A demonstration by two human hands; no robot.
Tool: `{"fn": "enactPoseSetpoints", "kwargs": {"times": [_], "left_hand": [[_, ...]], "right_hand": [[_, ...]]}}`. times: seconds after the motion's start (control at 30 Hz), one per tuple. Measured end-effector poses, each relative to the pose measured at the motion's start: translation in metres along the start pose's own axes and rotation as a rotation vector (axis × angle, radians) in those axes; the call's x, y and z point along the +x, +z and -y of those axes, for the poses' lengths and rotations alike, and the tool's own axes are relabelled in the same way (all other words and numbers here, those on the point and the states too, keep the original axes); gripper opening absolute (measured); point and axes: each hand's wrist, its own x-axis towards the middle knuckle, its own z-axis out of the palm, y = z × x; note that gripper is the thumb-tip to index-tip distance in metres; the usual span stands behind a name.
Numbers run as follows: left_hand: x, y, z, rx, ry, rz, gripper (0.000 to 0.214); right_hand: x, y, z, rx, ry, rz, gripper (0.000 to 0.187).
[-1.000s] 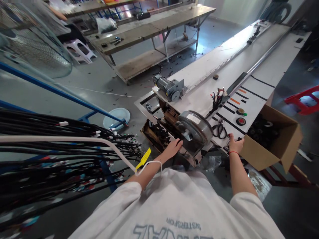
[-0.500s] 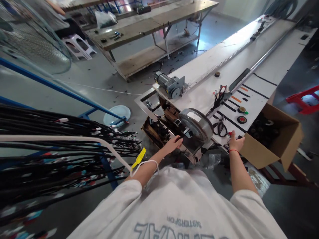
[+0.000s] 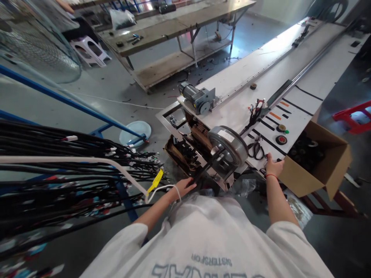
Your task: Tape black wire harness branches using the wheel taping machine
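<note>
Low in front of my body, my left hand is closed on the end of a long black strip. From there the strip slants up to a round grey wheel-like part at the near end of the long white table. My right hand is at the table's near right edge, thumb pointing up and fingers curled; what lies under them is hidden. Black-handled scissors lie just to its left. Beyond it are a black tape roll with a red core and another tape roll.
A small motor sits at the table's left corner. An open cardboard box of dark rolls stands right of my right hand. Black cable bundles hang on a blue rack to the left. A workbench and a person's arm are behind.
My left hand has moved down and left, away from the wheel, and the black strip now stretches between them. My right hand has stayed at the table edge.
</note>
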Motion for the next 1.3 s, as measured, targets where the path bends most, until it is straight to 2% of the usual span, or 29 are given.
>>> {"fn": "enactPoseSetpoints", "kwargs": {"times": [0.1, 0.2, 0.57, 0.77, 0.97, 1.03, 1.1, 1.23, 1.3], "left_hand": [[-0.008, 0.001, -0.011, -0.089, 0.019, -0.102, 0.041], [-0.003, 0.003, -0.025, -0.126, 0.038, -0.166, 0.042], [0.038, 0.006, -0.07, -0.153, 0.101, -0.208, 0.037], [0.058, 0.008, -0.082, -0.213, 0.128, -0.224, 0.038], [0.08, 0.008, -0.094, -0.21, 0.098, -0.233, 0.033], [0.083, 0.007, -0.093, -0.197, 0.088, -0.237, 0.031], [0.083, 0.006, -0.082, -0.187, 0.082, -0.21, 0.031], [0.068, 0.002, -0.037, -0.077, 0.062, -0.039, 0.035], [0.054, 0.0, -0.013, -0.05, 0.015, 0.008, 0.037]], "right_hand": [[-0.002, -0.003, 0.003, -0.016, -0.002, 0.015, 0.083], [-0.003, -0.005, 0.005, -0.029, -0.006, 0.025, 0.081], [-0.005, -0.008, 0.009, -0.029, 0.008, 0.045, 0.085], [-0.004, -0.006, 0.006, -0.015, 0.001, 0.038, 0.087], [-0.001, -0.003, 0.003, -0.01, 0.002, 0.02, 0.088], [-0.002, -0.003, 0.003, 0.001, -0.001, 0.016, 0.088], [-0.003, -0.004, 0.003, 0.012, 0.0, 0.013, 0.088], [-0.005, -0.006, 0.005, 0.028, 0.005, 0.009, 0.085], [-0.006, -0.007, 0.006, 0.024, -0.003, 0.012, 0.085]]}}
